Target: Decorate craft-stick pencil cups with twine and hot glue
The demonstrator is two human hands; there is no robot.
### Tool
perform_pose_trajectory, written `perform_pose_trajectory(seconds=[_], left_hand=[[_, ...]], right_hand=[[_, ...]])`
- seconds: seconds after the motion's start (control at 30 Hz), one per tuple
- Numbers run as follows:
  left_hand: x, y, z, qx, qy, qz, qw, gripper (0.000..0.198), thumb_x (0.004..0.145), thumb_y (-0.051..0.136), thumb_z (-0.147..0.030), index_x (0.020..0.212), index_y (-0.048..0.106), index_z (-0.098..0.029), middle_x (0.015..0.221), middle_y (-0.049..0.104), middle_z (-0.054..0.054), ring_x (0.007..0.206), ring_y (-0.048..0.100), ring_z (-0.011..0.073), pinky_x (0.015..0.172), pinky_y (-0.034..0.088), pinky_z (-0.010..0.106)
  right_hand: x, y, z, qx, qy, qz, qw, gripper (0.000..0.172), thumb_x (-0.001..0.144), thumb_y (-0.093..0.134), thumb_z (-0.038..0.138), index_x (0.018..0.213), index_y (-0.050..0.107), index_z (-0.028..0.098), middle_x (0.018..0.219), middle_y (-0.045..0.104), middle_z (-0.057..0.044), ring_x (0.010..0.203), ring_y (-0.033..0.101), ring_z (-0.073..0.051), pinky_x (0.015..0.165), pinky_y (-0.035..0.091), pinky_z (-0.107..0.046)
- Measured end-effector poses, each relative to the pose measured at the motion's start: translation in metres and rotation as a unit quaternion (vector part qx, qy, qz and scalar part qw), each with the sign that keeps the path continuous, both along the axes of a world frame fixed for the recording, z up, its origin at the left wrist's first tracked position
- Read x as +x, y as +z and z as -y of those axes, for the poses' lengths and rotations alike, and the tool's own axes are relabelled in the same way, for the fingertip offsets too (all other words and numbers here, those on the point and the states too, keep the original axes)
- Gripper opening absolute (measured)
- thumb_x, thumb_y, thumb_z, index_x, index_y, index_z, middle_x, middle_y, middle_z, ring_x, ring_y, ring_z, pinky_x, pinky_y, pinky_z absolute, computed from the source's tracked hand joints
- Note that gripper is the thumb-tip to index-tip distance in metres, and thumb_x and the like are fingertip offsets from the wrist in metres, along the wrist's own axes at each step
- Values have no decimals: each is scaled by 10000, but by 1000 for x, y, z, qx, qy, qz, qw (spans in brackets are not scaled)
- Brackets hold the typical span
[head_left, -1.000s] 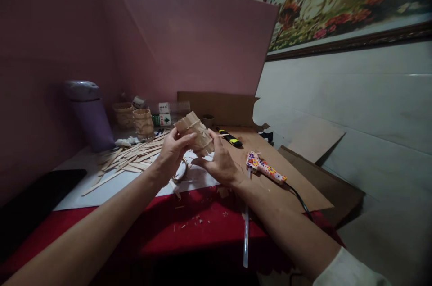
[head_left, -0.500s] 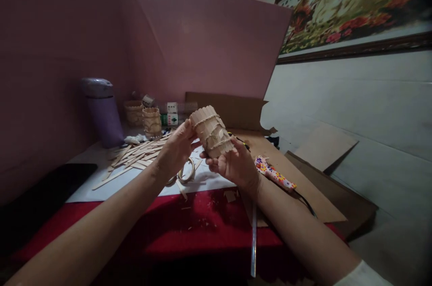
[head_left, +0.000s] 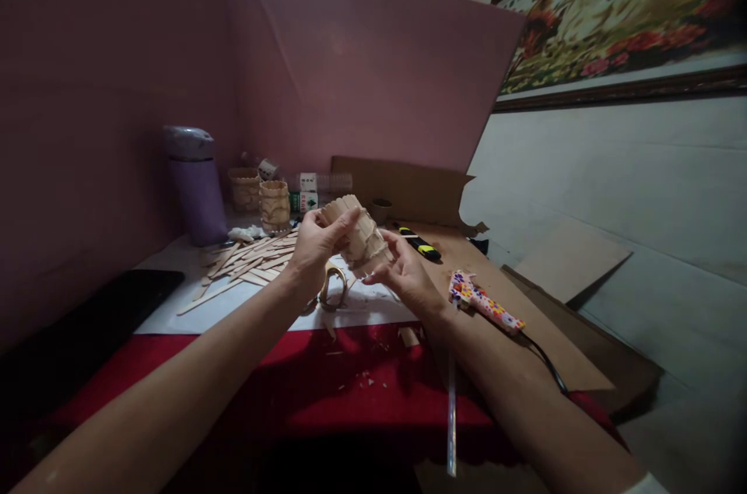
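Note:
Between my hands, above the table, is a small tilted cup made of wooden craft sticks [head_left: 362, 239], with twine-like bands around it. My left hand [head_left: 320, 239] grips its upper left side, thumb across the sticks. Closed on the lower right end is my right hand [head_left: 407, 270]. Below the cup lie gold-handled scissors [head_left: 334, 289], partly hidden by my left hand. A flower-patterned glue gun [head_left: 484, 303] rests on cardboard right of my right hand, and a clear glue stick [head_left: 451, 424] juts out past the table's front edge.
Loose craft sticks [head_left: 250, 264] lie piled on white paper [head_left: 157, 315]. Behind stand a purple bottle [head_left: 197, 190], a stick cup [head_left: 274, 206] and another one [head_left: 243, 189]. A yellow-black cutter [head_left: 423, 243] lies on the cardboard [head_left: 542, 354]. A dark flat object [head_left: 117, 299] is at left.
The cup has turned in my hands and sits slightly lower. My left thumb now lies across its side. The whole view has shifted a little to the left.

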State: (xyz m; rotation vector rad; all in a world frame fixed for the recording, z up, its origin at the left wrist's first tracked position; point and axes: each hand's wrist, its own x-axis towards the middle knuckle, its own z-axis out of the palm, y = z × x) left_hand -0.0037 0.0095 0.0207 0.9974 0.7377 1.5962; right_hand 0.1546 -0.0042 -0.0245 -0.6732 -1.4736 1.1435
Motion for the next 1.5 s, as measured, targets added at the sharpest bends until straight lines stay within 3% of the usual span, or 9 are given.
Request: perform_pose_trajectory(seconds=[0.1,0.23,0.53,0.7,0.9,1.23,1.33,1.43,1.5], left_hand=[[1,-2,0,14,-9,-20,1000,765,422,922,-586,947,551,-172,901,626,28,736,601,151,650,484,289],[-5,-3,-5,20,-40,-28,999,726,514,802,-742,898,561,-175,813,612,24,709,589,158,672,470,309],[-6,-8,-8,14,-90,-32,995,609,625,750,-730,839,597,-180,855,634,55,779,589,193,713,436,333],[-4,-8,-4,33,-131,-50,990,618,663,717,-733,903,629,-170,877,638,66,791,575,203,719,442,348],[-4,-9,-4,34,-133,-44,990,585,688,704,-725,869,638,-172,836,636,66,752,574,198,697,451,340],[-5,-9,-6,20,-126,-50,991,604,698,704,-711,935,645,-158,969,685,136,907,629,266,787,468,388],[-4,-8,-5,22,-123,-52,991,603,692,707,-714,923,645,-160,978,678,129,888,619,251,768,459,373],[-3,-8,-3,28,-116,-48,992,595,678,730,-699,918,643,-162,949,664,104,846,602,224,748,454,356],[-2,-8,-2,30,-115,-40,992,602,659,753,-688,930,646,-161,947,661,98,832,599,216,742,457,352]], right_hand=[[-1,4,3,-21,8,-6,1000,646,666,852,456,1209,567,251,1231,635,-76,983,646,-220,736,583,-329],[1,13,7,-88,78,-93,989,430,825,650,503,1181,639,262,1333,633,-59,1091,632,-236,834,548,-375],[5,12,5,-120,125,-128,977,511,821,616,543,1251,629,269,1218,710,-55,962,690,-235,873,538,-408],[5,12,6,-118,129,-117,978,528,843,596,563,1284,603,272,1296,673,-59,1045,666,-243,885,544,-409],[5,10,4,-97,128,-96,982,535,832,608,607,1249,606,271,1361,632,-61,1077,655,-244,889,542,-412],[4,5,-2,-12,-24,-77,997,545,712,765,589,1091,570,249,1206,669,-69,984,652,-228,795,556,-372],[4,0,-5,43,-97,-33,994,590,719,800,526,1162,536,241,1171,668,-75,1004,653,-234,877,543,-403],[6,-6,-5,132,-184,55,972,672,744,799,498,1277,488,232,1260,626,-109,1127,615,-265,1003,490,-453],[7,-8,-5,202,-243,121,941,756,747,799,505,1351,443,223,1324,575,-143,1194,575,-294,1039,466,-490]])
